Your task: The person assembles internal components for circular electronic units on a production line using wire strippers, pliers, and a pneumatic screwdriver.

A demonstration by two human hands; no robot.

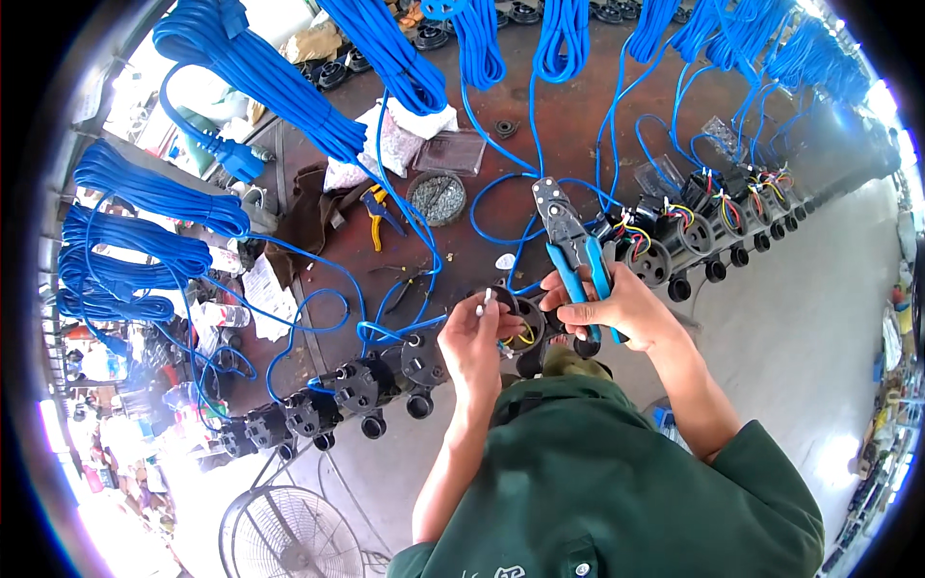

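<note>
My left hand (472,342) is closed in a pinch. Small white pieces (485,302), perhaps wire ends or terminals, show at its fingertips. In my right hand (626,306) is a pair of crimping pliers (562,217) with blue handles, its metal head tilted up and away from me. Its handles stand slightly apart. Between my hands, at the bench edge, sits a round black socket housing (528,328) with yellow wire inside, partly hidden by my left fingers. A blue cable (525,287) runs close to it.
Coiled blue cables (279,82) hang around the bench's far and left sides. Open housings with coloured wires (647,258) line the edge at right; closed black housings (358,385) line it at left. A bowl of small metal parts (436,198) and yellow-handled cutters (378,214) lie beyond.
</note>
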